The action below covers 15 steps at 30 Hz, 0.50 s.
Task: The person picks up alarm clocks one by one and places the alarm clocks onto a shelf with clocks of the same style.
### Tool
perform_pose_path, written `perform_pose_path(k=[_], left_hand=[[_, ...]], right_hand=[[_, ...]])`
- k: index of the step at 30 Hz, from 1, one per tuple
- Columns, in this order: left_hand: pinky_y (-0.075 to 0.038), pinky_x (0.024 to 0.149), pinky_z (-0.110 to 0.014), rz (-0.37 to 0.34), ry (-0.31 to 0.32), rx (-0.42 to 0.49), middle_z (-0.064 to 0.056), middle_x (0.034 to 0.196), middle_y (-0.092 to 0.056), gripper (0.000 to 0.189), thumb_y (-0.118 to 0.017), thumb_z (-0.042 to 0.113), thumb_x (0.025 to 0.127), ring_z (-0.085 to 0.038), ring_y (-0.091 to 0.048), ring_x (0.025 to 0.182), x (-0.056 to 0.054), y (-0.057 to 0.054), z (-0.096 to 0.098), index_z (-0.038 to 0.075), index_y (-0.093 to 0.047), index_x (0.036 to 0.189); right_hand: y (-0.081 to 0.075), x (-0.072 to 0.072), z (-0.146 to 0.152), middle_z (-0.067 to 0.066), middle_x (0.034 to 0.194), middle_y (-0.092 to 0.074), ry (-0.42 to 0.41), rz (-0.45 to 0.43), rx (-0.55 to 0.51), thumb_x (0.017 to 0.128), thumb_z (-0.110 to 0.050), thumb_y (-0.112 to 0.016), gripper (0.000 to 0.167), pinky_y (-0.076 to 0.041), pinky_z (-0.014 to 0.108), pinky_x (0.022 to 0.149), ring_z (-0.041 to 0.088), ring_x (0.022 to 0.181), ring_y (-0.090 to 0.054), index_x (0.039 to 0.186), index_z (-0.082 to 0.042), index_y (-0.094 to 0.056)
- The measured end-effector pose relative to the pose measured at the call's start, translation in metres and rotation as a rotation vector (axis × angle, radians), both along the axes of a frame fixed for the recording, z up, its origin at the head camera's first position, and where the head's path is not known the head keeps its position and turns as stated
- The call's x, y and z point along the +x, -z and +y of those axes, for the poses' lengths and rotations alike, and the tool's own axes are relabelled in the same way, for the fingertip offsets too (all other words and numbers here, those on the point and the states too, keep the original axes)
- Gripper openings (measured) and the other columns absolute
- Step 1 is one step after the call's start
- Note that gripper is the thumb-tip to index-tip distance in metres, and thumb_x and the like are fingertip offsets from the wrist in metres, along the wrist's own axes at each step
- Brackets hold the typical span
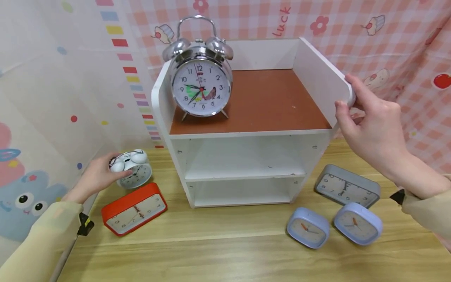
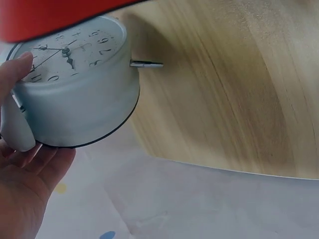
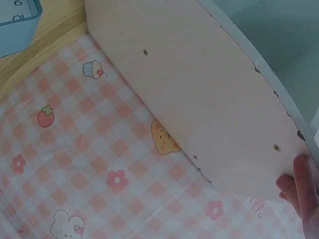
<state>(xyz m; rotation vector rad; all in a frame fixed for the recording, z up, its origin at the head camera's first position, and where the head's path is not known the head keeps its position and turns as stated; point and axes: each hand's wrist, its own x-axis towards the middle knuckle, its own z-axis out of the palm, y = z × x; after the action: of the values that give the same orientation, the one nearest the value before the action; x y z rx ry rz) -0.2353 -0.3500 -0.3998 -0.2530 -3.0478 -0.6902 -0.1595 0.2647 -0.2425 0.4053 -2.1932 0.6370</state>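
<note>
Over on the left, the person's left hand (image 1: 98,175) is holding a white twin-bell alarm clock (image 1: 136,176), its fingers pinching the body, with the thumb lapping onto the dial and the others reaching behind. The clock is sitting low at the left of a white shelf unit (image 1: 246,133); I can't tell whether its feet are touching the desk (image 1: 211,254). A red clock (image 1: 132,209) is lying just on its near side, its dial tilting upward.

At the right, the right hand (image 1: 378,123) is gripping the near upper corner of the unit's side panel (image 1: 322,78), thumb and fingers pinching the edge between them. A big silver alarm clock (image 1: 201,88) is standing on the brown top board (image 1: 267,103), at its left end. Below the right hand, a grey clock (image 1: 347,187) is resting on the desk, and two lavender clocks, one left (image 1: 308,228) and one right (image 1: 358,224), are sitting nearer. Pink checked cloth (image 1: 243,17) is hanging behind everything.
</note>
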Motion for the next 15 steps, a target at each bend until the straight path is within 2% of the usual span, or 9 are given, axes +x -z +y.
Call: perform_pose_path(k=[2, 5, 6, 7, 11, 12, 13, 15], left_hand=[[-0.052, 0.073, -0.027, 0.024, -0.005, 0.014, -0.031, 0.129, -0.062, 0.074, -0.08, 0.041, 0.093, -0.041, -0.062, 0.105, 0.002, -0.002, 0.0, -0.007, -0.052, 0.142], [-0.051, 0.072, -0.026, 0.06, -0.011, 0.036, -0.031, 0.129, -0.062, 0.072, -0.081, 0.039, 0.092, -0.042, -0.061, 0.105, 0.007, -0.007, 0.0, -0.006, -0.053, 0.141], [-0.051, 0.072, -0.025, 0.071, -0.013, 0.045, -0.031, 0.129, -0.063, 0.071, -0.081, 0.038, 0.092, -0.041, -0.062, 0.105, 0.01, -0.01, 0.0, -0.006, -0.053, 0.14], [-0.051, 0.071, -0.024, 0.085, -0.014, 0.053, -0.03, 0.129, -0.063, 0.069, -0.082, 0.037, 0.092, -0.04, -0.062, 0.105, 0.012, -0.012, 0.0, -0.005, -0.054, 0.14], [-0.049, 0.069, -0.016, 0.143, -0.009, 0.074, -0.029, 0.127, -0.065, 0.065, -0.084, 0.032, 0.091, -0.039, -0.062, 0.103, 0.019, -0.023, -0.001, -0.004, -0.056, 0.138], [-0.048, 0.068, -0.015, 0.154, -0.006, 0.081, -0.029, 0.127, -0.065, 0.065, -0.084, 0.03, 0.09, -0.039, -0.062, 0.103, 0.021, -0.026, -0.001, -0.004, -0.057, 0.138], [-0.047, 0.067, -0.013, 0.164, -0.005, 0.084, -0.03, 0.126, -0.065, 0.065, -0.084, 0.03, 0.09, -0.04, -0.062, 0.103, 0.023, -0.029, -0.002, -0.005, -0.057, 0.138], [-0.047, 0.067, -0.012, 0.181, -0.011, 0.08, -0.029, 0.126, -0.065, 0.064, -0.084, 0.029, 0.09, -0.039, -0.062, 0.102, 0.028, -0.035, -0.003, -0.005, -0.057, 0.138]], right_hand=[[0.0, 0.001, 0.0, 0.03, 0.124, -0.074, -0.003, 0.0, -0.003, 0.099, -0.005, -0.063, 0.049, -0.037, -0.01, 0.078, 0.047, 0.103, -0.071, 0.148, -0.008, -0.059], [0.0, 0.001, 0.0, 0.03, 0.125, -0.074, -0.006, -0.001, -0.008, 0.099, -0.005, -0.064, 0.049, -0.037, -0.01, 0.077, 0.044, 0.105, -0.072, 0.148, -0.008, -0.059], [0.0, 0.001, 0.0, 0.03, 0.125, -0.074, -0.007, 0.0, -0.01, 0.099, -0.005, -0.064, 0.049, -0.037, -0.01, 0.077, 0.031, 0.109, -0.075, 0.148, -0.008, -0.059], [0.0, 0.001, 0.001, 0.03, 0.124, -0.074, -0.006, 0.003, -0.01, 0.099, -0.005, -0.064, 0.049, -0.037, -0.01, 0.077, 0.026, 0.11, -0.075, 0.148, -0.008, -0.06], [0.0, 0.0, 0.001, 0.03, 0.123, -0.074, -0.005, 0.01, -0.006, 0.099, -0.006, -0.064, 0.049, -0.037, -0.01, 0.077, 0.016, 0.11, -0.074, 0.148, -0.008, -0.06], [0.0, 0.0, 0.001, 0.031, 0.123, -0.074, -0.007, 0.008, -0.008, 0.099, -0.006, -0.064, 0.049, -0.037, -0.01, 0.077, 0.005, 0.111, -0.073, 0.148, -0.008, -0.06], [0.0, 0.0, 0.001, 0.031, 0.123, -0.074, -0.008, 0.008, -0.007, 0.099, -0.006, -0.064, 0.049, -0.037, -0.01, 0.077, 0.003, 0.11, -0.073, 0.148, -0.008, -0.06], [0.001, 0.0, 0.0, 0.032, 0.121, -0.074, -0.016, 0.009, -0.01, 0.099, -0.005, -0.063, 0.048, -0.036, -0.011, 0.077, -0.019, 0.11, -0.064, 0.147, -0.006, -0.059]])
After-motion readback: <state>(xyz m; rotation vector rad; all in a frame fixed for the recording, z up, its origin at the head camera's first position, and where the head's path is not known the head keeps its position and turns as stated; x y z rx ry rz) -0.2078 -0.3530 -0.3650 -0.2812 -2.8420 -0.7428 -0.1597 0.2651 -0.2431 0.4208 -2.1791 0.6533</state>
